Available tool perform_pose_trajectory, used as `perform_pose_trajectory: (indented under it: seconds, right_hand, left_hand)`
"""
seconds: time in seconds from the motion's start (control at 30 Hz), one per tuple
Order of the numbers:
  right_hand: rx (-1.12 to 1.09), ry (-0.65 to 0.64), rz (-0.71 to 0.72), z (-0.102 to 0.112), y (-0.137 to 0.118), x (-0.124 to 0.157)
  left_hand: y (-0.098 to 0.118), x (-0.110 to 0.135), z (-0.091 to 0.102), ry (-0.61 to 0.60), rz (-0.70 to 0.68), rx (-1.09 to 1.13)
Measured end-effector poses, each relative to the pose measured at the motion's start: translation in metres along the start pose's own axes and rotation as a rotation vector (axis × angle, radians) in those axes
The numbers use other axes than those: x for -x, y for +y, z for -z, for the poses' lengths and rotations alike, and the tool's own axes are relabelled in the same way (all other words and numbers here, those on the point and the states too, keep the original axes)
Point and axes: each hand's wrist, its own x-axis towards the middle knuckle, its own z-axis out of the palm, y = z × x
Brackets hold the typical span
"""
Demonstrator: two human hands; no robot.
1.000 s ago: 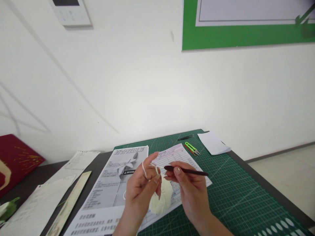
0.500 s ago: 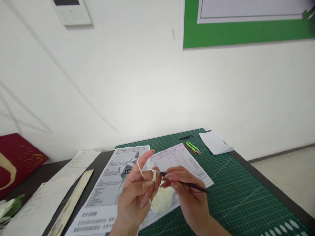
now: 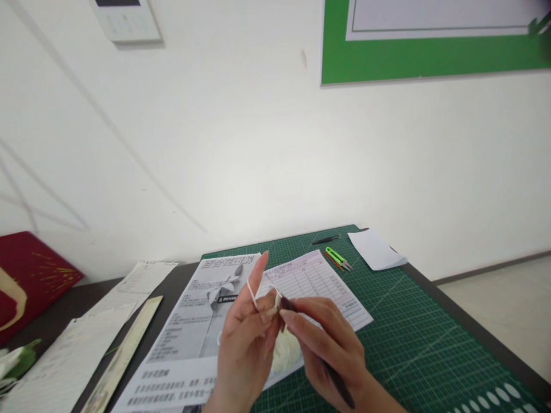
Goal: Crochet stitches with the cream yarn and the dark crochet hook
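Left hand (image 3: 246, 335) pinches cream yarn (image 3: 278, 299), its forefinger raised; right hand (image 3: 330, 335) grips the crochet hook (image 3: 338, 383): better keep the strand evenly tight.

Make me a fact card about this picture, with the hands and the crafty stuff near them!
Left hand: pinches cream yarn, which wraps its raised index finger
Right hand: holds a dark-handled crochet hook
Yarn ball: on the ruled sheet, partly hidden by the hands
Thread snips: green, on the cutting mat
Flower picture: printed on another sheet
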Motion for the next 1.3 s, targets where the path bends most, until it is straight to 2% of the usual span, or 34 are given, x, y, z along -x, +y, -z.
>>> perform_pose_trajectory:
  seconds: [0.03, 0.1, 0.23, 0.33, 0.47, 0.67, 0.93, 1.1, 1.3]
  right_hand:
    - [-0.005, 0.002, 0.010, 0.000, 0.000, -0.001]
    - [-0.096, 0.048, -0.062, -0.001, -0.002, -0.004]
    - [-0.491, 0.182, -0.374, -0.010, -0.004, -0.011]
    - [-0.826, 0.215, -0.602, -0.013, -0.004, -0.013]
    - [-1.007, 0.221, -0.744, -0.013, -0.005, -0.016]
    - [-1.007, 0.218, -0.779, -0.010, -0.007, -0.016]
    - [-0.981, 0.190, -0.723, -0.004, -0.008, -0.017]
    - [-0.966, 0.160, -0.722, -0.001, -0.010, -0.020]
    - [-0.940, 0.151, -0.674, 0.000, -0.010, -0.020]
  left_hand:
    - [0.002, -0.001, 0.001, -0.053, 0.037, 0.064]
    - [0.006, -0.003, 0.004, -0.138, 0.071, 0.157]
    - [0.013, -0.005, 0.009, -0.216, 0.109, 0.227]
    - [0.018, -0.004, 0.010, -0.300, 0.143, 0.215]
    - [0.020, -0.004, 0.012, -0.402, 0.164, 0.179]
    - [0.017, -0.002, 0.015, -0.381, 0.195, 0.165]
    - [0.018, -0.003, 0.016, -0.441, 0.204, 0.156]
    - [0.019, -0.003, 0.014, -0.393, 0.215, 0.113]
    - [0.020, -0.004, 0.015, -0.406, 0.227, 0.095]
